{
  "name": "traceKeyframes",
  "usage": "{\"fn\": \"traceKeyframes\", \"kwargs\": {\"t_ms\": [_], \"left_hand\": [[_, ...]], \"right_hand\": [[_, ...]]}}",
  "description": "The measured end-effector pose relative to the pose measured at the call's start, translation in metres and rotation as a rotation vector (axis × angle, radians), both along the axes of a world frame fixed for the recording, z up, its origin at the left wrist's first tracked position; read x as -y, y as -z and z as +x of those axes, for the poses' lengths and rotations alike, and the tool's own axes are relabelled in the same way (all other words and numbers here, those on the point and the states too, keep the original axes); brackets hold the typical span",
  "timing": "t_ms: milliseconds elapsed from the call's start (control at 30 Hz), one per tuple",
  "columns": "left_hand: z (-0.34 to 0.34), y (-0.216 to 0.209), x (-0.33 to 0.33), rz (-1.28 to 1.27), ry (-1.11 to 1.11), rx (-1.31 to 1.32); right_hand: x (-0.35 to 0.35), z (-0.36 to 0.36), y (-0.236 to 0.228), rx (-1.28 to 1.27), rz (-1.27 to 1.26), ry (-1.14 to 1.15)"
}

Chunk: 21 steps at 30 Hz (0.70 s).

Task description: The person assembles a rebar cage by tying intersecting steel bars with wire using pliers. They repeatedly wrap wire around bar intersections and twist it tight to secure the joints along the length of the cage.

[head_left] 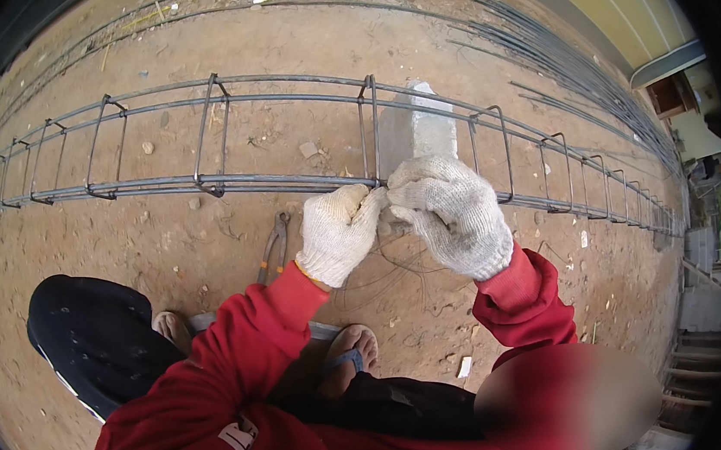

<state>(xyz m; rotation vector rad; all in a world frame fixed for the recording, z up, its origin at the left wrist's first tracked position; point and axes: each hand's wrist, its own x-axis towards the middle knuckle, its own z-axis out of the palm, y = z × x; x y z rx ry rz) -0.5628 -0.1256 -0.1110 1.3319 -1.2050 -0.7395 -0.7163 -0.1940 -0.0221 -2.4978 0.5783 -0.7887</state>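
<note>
At the near lower bar of the steel cage [226,184], both gloved hands meet where an upright hoop [369,129] crosses the long rod. The left hand [337,232] has its fingertips pressed together at that crossing, and the right hand [455,211] is curled closed just beside it, the two gloves touching. They seem to be pinching thin tie wire at the joint, but the gloves hide the wire there, so I cannot tell exactly what sits between the fingers.

Loose strands of thin wire [400,277] lie on the dirt under the wrists. Wire that thin should be light and bend easily, though its cut ends can prick, and it is best taken near the ends, close to the joint. The cage itself looks stiff, long and heavy; it would be gripped by its long rods rather than the hoops.

A pair of pliers [274,246] lies on the ground just left of the left hand, near it but untouched. Behind the hoop stands a pale concrete block [421,128]. The cage runs well off to both sides across the bare dirt ground [163,244], and more long rods [553,59] lie beyond it. The person's sandalled foot [348,361] rests below the hands, between the red sleeves.
</note>
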Motion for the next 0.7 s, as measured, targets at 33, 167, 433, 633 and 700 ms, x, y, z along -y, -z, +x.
{"fn": "traceKeyframes", "kwargs": {"t_ms": [33,167,433,633,700], "left_hand": [[0.002,0.002,0.000,-0.049,-0.024,0.118],[0.003,0.003,0.000,-0.094,-0.042,0.299],[0.009,0.003,-0.002,0.010,0.066,0.162],[0.012,-0.005,-0.004,0.179,0.195,-0.183],[0.008,-0.009,-0.004,0.287,0.184,-0.284]], "right_hand": [[-0.002,-0.005,0.002,-0.027,-0.182,-0.073],[-0.005,-0.017,0.011,-0.196,-0.431,-0.146],[0.006,-0.026,0.035,-0.215,-0.593,-0.207],[0.010,-0.027,0.041,-0.219,-0.553,-0.173],[0.011,-0.028,0.034,-0.244,-0.563,-0.179]]}}
